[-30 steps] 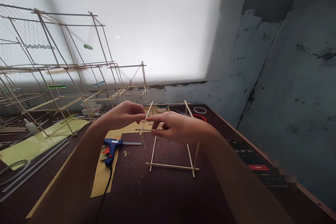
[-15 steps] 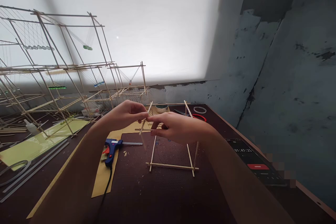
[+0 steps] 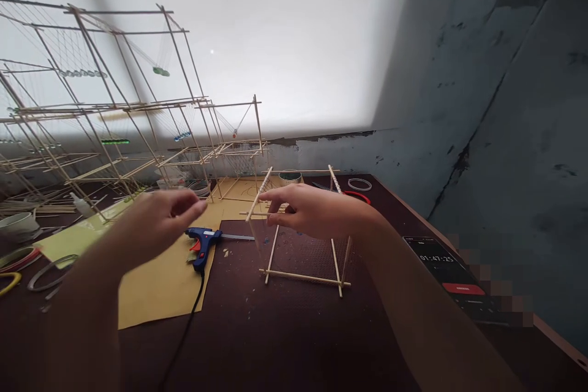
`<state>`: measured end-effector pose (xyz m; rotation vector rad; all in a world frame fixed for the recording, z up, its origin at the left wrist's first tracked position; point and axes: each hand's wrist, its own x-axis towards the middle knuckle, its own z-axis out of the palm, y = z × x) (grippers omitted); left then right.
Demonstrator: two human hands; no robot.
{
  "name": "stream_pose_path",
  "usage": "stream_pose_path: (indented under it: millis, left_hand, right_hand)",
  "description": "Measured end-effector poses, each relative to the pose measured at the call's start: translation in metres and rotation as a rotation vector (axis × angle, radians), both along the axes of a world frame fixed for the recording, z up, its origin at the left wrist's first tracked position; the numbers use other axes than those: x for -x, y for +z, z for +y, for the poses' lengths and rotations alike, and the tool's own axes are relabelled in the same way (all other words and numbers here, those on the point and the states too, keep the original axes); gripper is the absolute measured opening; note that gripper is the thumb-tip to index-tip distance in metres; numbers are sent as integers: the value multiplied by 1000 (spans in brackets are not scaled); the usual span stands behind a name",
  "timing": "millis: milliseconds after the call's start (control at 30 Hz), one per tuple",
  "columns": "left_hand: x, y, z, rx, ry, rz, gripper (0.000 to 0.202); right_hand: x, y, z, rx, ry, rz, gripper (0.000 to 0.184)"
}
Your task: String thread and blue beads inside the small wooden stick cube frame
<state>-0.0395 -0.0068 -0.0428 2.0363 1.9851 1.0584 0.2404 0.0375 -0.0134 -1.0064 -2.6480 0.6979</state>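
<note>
A small frame of thin wooden sticks (image 3: 301,277) stands on the dark table in front of me. My right hand (image 3: 312,208) reaches over its top left side, the index fingertip on the upper left stick and the thumb by the crossbar, pinching the frame there. To the left, my left hand (image 3: 160,220) hovers in the air, loosely curled, thumb and fingers slightly apart and no object visible in them. Just right of and below that hand, a blue hot glue gun (image 3: 202,245) with a red trigger lies on yellow card, a glue stick protruding from its back.
Larger stick frames (image 3: 133,107) with hanging marbles fill the left and back. A phone (image 3: 441,269) showing a timer lies at the right edge. Behind the small frame are a round tin (image 3: 290,177), red-handled scissors (image 3: 358,197) and a clear ring (image 3: 359,184). The gun's black cord (image 3: 186,324) runs towards me.
My left hand has come off the frame's upper left stick and moved left and down towards the glue gun. My right hand stays at the frame. The view has turned slightly left.
</note>
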Motion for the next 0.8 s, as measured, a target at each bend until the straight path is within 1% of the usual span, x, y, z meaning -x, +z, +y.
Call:
stream_pose_path:
  millis: [33,67,100,167,200,233,300,400,567,667,733,800]
  left_hand:
    - [0,-19,-1,113,52,216,33]
    - [-2,-40,-2,186,111,365,37]
    - [-4,-61,-3,259,166,463,40]
    - [-8,-97,-4,350,304,563,44]
    - [-10,-112,-5,357,333,600,46]
    - [-11,-123,-5,335,365,624,47]
    - [-13,-136,-4,332,376,646,48]
    - [-12,-143,-1,335,362,674,46]
    - [-16,-145,-1,320,357,727,44]
    - [-23,-142,-4,349,358,694,46]
    - [-27,-137,-5,377,393,643,47]
    - [-28,-130,-6,414,440,548,48]
  right_hand:
    - [0,0,0,-10,-2,-3,51]
    - [0,-1,0,-23,-3,-6,51]
    - [0,-1,1,-34,-5,-10,51]
    - [0,-2,0,-33,-7,-16,51]
    - [0,-2,0,-28,-4,-17,51]
    - [0,-2,0,-26,-3,-17,50]
    - [0,-2,0,-33,-6,-22,51]
    - [0,-2,0,-52,-13,-26,53]
    - [0,-3,0,-73,-10,-22,51]
    - [1,-2,-1,-76,-9,-16,50]
    - [1,-2,-1,-53,3,-3,49]
    - [0,-3,-1,-14,20,15,50]
